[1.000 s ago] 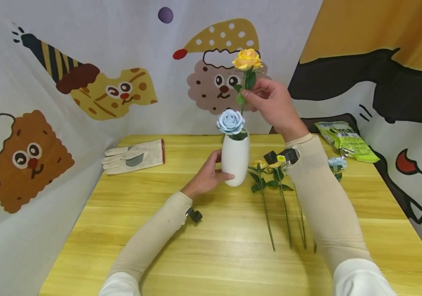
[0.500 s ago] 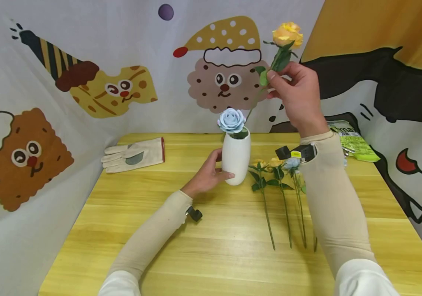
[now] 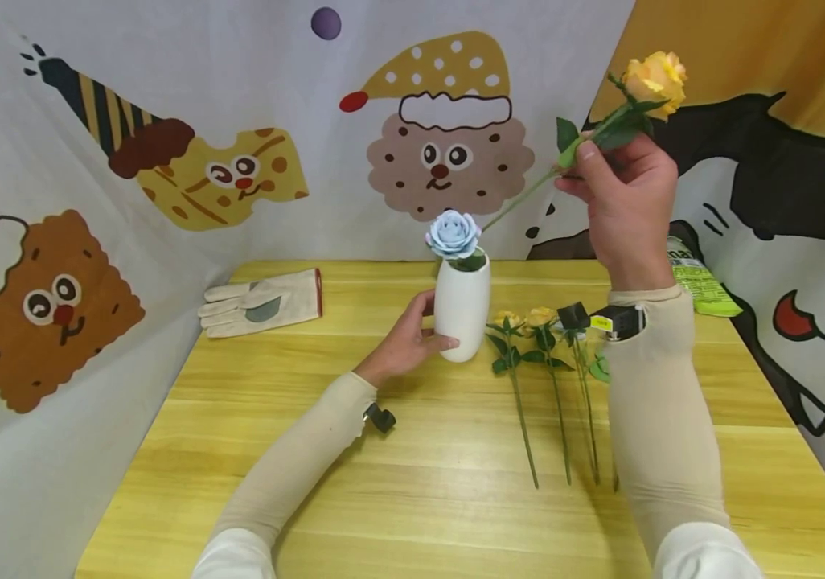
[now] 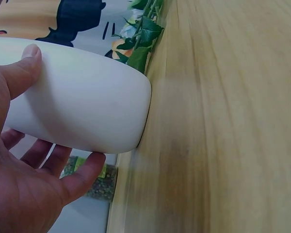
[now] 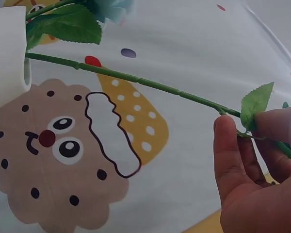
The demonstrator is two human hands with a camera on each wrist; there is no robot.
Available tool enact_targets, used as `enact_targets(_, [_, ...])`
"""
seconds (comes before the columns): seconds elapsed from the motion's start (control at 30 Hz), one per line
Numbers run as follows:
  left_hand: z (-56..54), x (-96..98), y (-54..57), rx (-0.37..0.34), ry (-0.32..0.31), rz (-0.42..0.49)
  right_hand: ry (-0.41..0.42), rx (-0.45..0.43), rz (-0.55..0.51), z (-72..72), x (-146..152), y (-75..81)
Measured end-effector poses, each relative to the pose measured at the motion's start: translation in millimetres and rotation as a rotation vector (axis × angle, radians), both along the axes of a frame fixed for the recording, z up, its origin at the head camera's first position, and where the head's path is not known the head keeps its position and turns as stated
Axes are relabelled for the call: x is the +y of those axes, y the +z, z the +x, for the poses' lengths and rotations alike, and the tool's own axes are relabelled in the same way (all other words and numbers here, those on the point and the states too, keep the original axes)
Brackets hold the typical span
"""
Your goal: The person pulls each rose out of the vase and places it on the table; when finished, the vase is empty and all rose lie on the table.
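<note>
A white vase (image 3: 461, 310) stands upright on the wooden table, and my left hand (image 3: 410, 342) grips its lower part from the left. In the left wrist view the thumb lies on one side of the vase (image 4: 87, 97) and the fingers on the other. A light blue rose (image 3: 453, 234) sits in the vase mouth. High to the right, my right hand (image 3: 630, 197) pinches a yellow rose (image 3: 654, 84) by its stem just below the leaves. That stem (image 5: 136, 80) slants down into the vase mouth, as the right wrist view shows.
Several yellow and blue roses (image 3: 541, 346) lie on the table (image 3: 412, 498) right of the vase, partly behind the right forearm. A work glove (image 3: 264, 304) lies at the back left. At the back right is a green packet (image 3: 702, 281). A printed cloth (image 3: 239, 64) hangs behind.
My right hand has moved right with the yellow rose, tilting it from near upright to a strong slant. My left hand and the vase stay in place.
</note>
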State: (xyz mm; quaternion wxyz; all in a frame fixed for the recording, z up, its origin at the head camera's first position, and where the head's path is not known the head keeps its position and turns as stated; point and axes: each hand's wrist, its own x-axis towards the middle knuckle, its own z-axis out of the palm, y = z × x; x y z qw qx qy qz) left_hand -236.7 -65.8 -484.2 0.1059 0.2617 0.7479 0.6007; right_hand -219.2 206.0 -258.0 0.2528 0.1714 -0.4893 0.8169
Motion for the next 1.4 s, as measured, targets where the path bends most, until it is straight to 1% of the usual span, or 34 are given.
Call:
enact_targets(0.33, [0.4,-1.4,-2.5,-0.005,0.001,-0.021,-0.099,0.003,-0.116,17.5,12.6,-11.8])
enact_targets(0.53, [0.9,-1.7,-1.9,-0.001,0.007,-0.034,-0.138,0.024,-0.214,23.9,20.4,-19.6])
enact_targets(0.7, [1.1,-1.7,-2.3,0.001,0.011,-0.040,-0.200,0.023,-0.253,28.5,28.5,-29.3])
enact_targets(0.87, [1.3,-1.2,-3.1,0.007,0.013,-0.034,-0.259,0.053,-0.250,32.4,38.5,-39.7])
enact_targets(0.97, [1.3,-0.8,-3.5,0.012,0.015,-0.034,-0.273,0.065,-0.265,34.6,46.3,-45.5])
enact_targets(1.07, [1.1,-0.5,-3.5,0.012,0.015,-0.038,-0.299,0.071,-0.233,37.5,55.5,-51.4])
enact_targets(1.23, [1.2,-0.5,-1.8,0.007,0.014,-0.039,-0.320,0.056,-0.195,42.2,72.8,-60.0])
enact_targets(1.3, [1.4,-0.5,-1.1,0.005,0.011,-0.035,-0.322,0.040,-0.201,44.1,80.3,-63.2])
enact_targets(1.4, [1.2,-0.1,-0.4,0.003,0.003,-0.028,-0.347,0.014,-0.171,47.4,92.1,-69.6])
